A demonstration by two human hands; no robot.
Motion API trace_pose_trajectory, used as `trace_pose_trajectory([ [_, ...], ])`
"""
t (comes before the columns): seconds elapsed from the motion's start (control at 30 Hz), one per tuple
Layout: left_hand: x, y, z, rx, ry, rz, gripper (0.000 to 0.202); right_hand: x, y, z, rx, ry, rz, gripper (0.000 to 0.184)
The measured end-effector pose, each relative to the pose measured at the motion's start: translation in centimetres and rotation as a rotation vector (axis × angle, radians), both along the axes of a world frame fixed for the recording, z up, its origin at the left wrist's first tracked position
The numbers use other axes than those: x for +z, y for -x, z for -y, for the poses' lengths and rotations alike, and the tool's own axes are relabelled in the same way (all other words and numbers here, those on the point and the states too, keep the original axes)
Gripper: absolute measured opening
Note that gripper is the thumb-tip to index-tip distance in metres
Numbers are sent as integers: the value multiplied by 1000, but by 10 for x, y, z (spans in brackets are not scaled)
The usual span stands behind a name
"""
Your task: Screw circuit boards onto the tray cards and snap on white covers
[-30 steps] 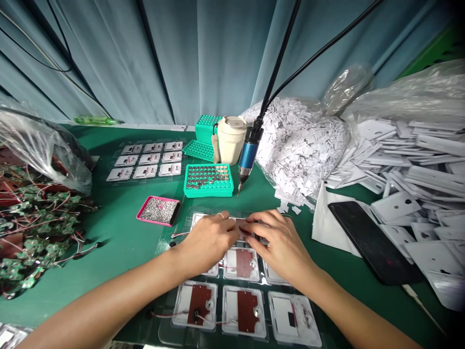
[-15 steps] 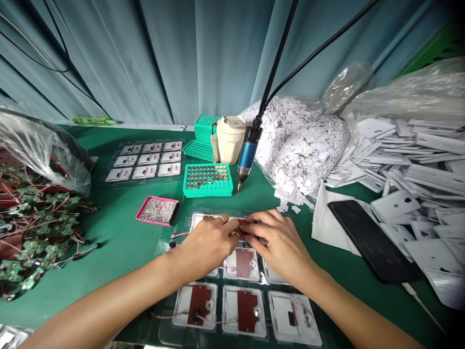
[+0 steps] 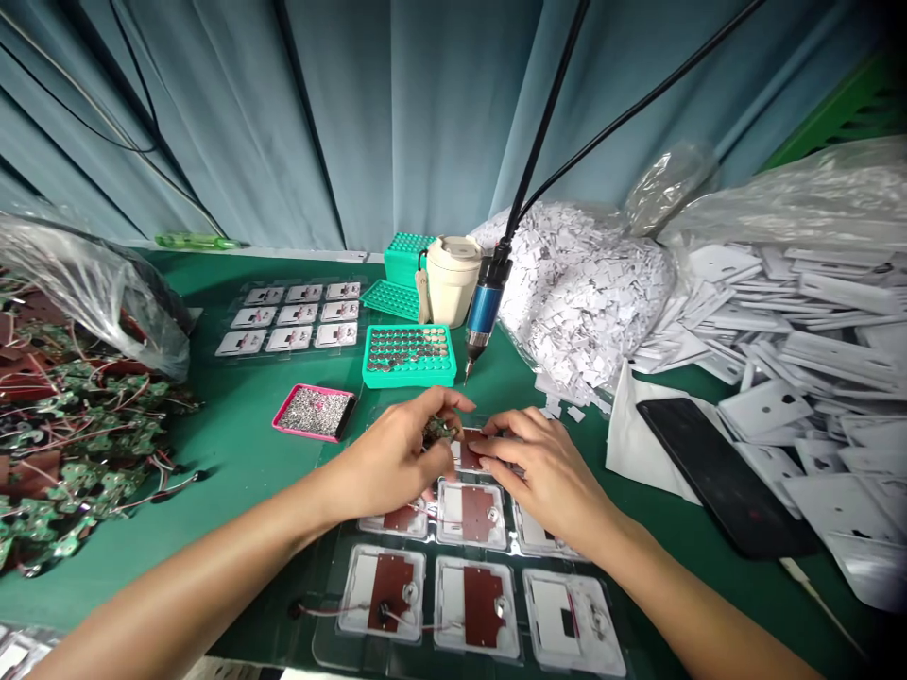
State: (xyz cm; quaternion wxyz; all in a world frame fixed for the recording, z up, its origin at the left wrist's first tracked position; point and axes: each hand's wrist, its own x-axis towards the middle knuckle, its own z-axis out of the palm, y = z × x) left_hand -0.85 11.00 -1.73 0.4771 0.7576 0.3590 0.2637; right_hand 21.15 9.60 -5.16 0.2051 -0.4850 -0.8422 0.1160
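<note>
My left hand (image 3: 407,444) is raised a little above the tray, its thumb and fingers curled around a small green circuit board (image 3: 440,430) with thin wires. My right hand (image 3: 542,458) rests over the tray's back row. Its stretched fingers touch the edge of a reddish-brown circuit board (image 3: 469,451) that lies in a white plastic case. Closer to me, more white cases in the clear tray hold brown boards (image 3: 484,604) with red wires and round metal parts. One front case (image 3: 575,619) shows a black square instead. My hands cover part of the back row.
A blue electric screwdriver (image 3: 484,307) hangs behind my hands. Near it are a teal tray of coin cells (image 3: 409,357), a cream cup (image 3: 453,283) and a pink box of screws (image 3: 312,413). Circuit boards (image 3: 63,434) pile up left; white pieces and a phone (image 3: 723,472) lie right.
My left hand has lifted off the brown board and shifted slightly left, now with a green circuit board showing in its fingers. My right hand has stayed almost in place.
</note>
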Motion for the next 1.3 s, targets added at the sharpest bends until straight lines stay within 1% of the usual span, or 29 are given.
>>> trace_pose_trajectory([
  [0.07,2,-3,2,-78,282,152,50,8,-2,3,9,-9,-170,24],
  [0.1,2,-7,3,-104,384,203,56,13,-2,5,9,4,-260,24],
  [0.13,1,-11,5,-109,453,240,61,18,-2,7,9,28,-330,23],
  [0.2,-2,-21,9,-87,519,294,62,29,-1,12,8,96,-390,17],
  [0.23,-2,-25,11,-72,533,310,62,33,0,15,2,133,-395,18],
  [0.3,-2,-30,15,-54,534,289,55,41,0,21,-31,211,-403,26],
  [0.33,-1,-31,17,-50,507,254,46,43,-1,24,-55,263,-410,30],
  [0.4,3,-31,18,-36,386,183,19,46,-6,30,-99,385,-427,33],
  [0.43,4,-31,19,-30,323,164,14,47,-10,33,-115,445,-441,34],
  [0.47,5,-32,19,-25,283,159,20,47,-13,36,-126,506,-468,35],
  [0.5,6,-32,18,-27,277,163,26,47,-16,38,-133,569,-505,36],
  [0.53,6,-34,18,-39,304,168,29,47,-20,40,-142,624,-547,37],
  [0.6,6,-38,18,-69,365,156,30,46,-25,45,-175,696,-607,41],
  [0.63,6,-40,19,-74,346,135,29,45,-28,48,-192,710,-611,43],
  [0.67,7,-42,22,-79,286,105,27,45,-30,51,-204,714,-596,44],
  [0.7,8,-44,25,-87,191,71,24,46,-33,54,-204,727,-571,45],
  [0.77,13,-46,35,-125,-39,8,20,47,-39,63,-158,828,-542,43],
  [0.87,19,-45,48,-280,-318,-66,21,47,-51,74,-60,1056,-572,37],
  [0.9,19,-45,50,-323,-402,-102,23,46,-55,76,-55,1076,-565,35],
  [0.93,18,-46,49,-347,-478,-151,26,45,-58,76,-74,1034,-537,33],
  [0.97,15,-47,46,-344,-541,-212,28,43,-62,75,-108,939,-484,29],
  [1.07,-1,-57,26,-228,-649,-416,22,33,-67,60,-199,504,-273,19],
  [1.13,-12,-65,11,-168,-727,-549,18,24,-68,46,-182,255,-131,17],
  [1.17,-16,-68,5,-149,-775,-601,18,20,-68,40,-159,162,-67,17],
  [1.23,-20,-73,-2,-143,-846,-667,16,14,-70,32,-117,31,32,17],
  [1.3,-21,-76,-4,-152,-847,-691,14,11,-73,31,-100,-8,62,18],
])
